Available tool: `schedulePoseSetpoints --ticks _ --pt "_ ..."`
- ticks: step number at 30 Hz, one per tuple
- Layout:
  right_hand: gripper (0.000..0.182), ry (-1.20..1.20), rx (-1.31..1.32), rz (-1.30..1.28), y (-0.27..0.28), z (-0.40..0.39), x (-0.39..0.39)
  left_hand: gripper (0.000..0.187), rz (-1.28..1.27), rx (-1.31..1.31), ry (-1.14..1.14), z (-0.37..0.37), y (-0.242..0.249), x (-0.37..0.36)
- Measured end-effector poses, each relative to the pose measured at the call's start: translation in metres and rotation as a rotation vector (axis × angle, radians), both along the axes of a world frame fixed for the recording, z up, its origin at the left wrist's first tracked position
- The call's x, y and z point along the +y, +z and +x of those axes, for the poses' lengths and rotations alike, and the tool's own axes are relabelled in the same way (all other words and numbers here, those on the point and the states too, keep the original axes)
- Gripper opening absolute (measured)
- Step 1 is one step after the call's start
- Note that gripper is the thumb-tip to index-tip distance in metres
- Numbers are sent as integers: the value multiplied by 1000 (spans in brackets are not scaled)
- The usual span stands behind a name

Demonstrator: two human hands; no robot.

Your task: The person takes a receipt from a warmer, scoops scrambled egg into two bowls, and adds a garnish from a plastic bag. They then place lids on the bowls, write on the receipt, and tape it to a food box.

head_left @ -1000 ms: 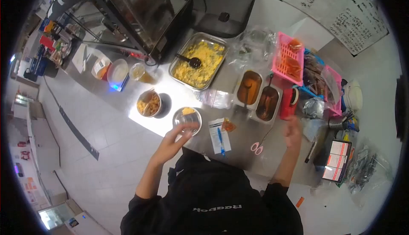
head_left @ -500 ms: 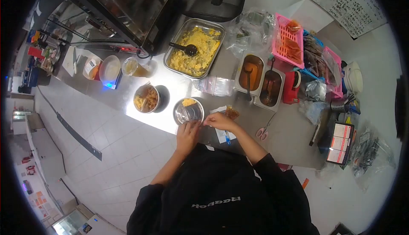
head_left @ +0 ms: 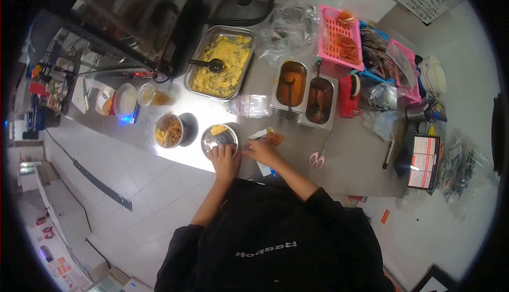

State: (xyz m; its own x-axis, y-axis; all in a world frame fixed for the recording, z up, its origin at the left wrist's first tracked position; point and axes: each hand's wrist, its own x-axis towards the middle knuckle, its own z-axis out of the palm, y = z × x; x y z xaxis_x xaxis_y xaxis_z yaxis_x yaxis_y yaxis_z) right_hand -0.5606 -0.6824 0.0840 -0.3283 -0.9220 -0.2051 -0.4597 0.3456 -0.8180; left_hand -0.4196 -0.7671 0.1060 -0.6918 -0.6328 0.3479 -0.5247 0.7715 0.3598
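Observation:
My left hand point(head_left: 225, 160) rests at the near rim of a round metal bowl point(head_left: 204, 144), its fingers reaching over the edge. Inside the bowl is a clump of yellow food point(head_left: 217, 130) and something clear or shiny. My right hand point(head_left: 261, 151) is just right of the bowl, fingertips pinched together near its rim; what they hold is too small to make out. By the right hand lie a white paper point(head_left: 263, 169) and a small bag of brown sauce point(head_left: 274, 138). To the left stands another metal bowl point(head_left: 183, 133) with brown and yellow food.
A tray of yellow food point(head_left: 225, 69) with a black ladle is behind the bowls. Two sauce containers point(head_left: 281, 101), pink scissors point(head_left: 317, 159), a pink basket point(head_left: 324, 37) and a red tape dispenser point(head_left: 347, 101) are to the right. A lit tablet point(head_left: 424, 160) stands far right.
The view has shifted, so the counter items appear further left. My left hand's fingers now reach further over the bowl's near rim. My right hand stays beside the bowl.

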Motion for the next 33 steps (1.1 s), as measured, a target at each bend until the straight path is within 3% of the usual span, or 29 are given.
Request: schedulePoseSetpoints --ticks 3,5,7,9,12,15,17,18,20,21,23,24,26,28,30,33 --pt "25 -31 145 238 43 -30 59 21 -203 -104 92 -10 -12 5" --pt "20 -248 241 326 56 -49 118 21 -200 -135 125 -10 -22 7" --pt "23 -632 363 313 61 -56 184 22 -193 -162 130 -11 -19 6" --pt "19 -949 735 398 40 -59 247 25 -191 -189 134 -14 -17 7" --pt "17 -1086 693 541 0 -52 310 34 -181 -192 127 -22 -16 3" --pt "19 -1014 736 406 -40 -50 330 37 -296 -144 54 -42 -7 -14" --pt "17 -1142 713 336 -48 -50 331 35 -97 -53 -44 -52 1 -26" --pt "18 -1196 706 287 -52 -55 326 34 9 17 -86 -55 5 -32" --pt "18 -1361 371 19 -21 -52 302 29 202 180 -150 -49 1 -44" --pt "19 -1418 185 -111 0 -50 284 25 492 222 -149 -45 12 -44" --pt "20 -1285 -51 -297 27 -37 233 15 703 262 -222 -27 33 -45" --pt "21 -1214 -167 -383 41 -27 203 14 679 262 -219 -15 45 -48" --pt "20 -955 -37 -293 72 -1 115 13 682 318 -137 18 58 -64" --pt "18 -805 -693 -401 75 31 30 12 765 456 77 53 61 -85" --pt "15 -698 -996 -290 48 60 -48 18 727 529 313 89 60 -122" --pt "12 -574 -912 -167 72 77 -150 22 686 606 472 130 50 -180"
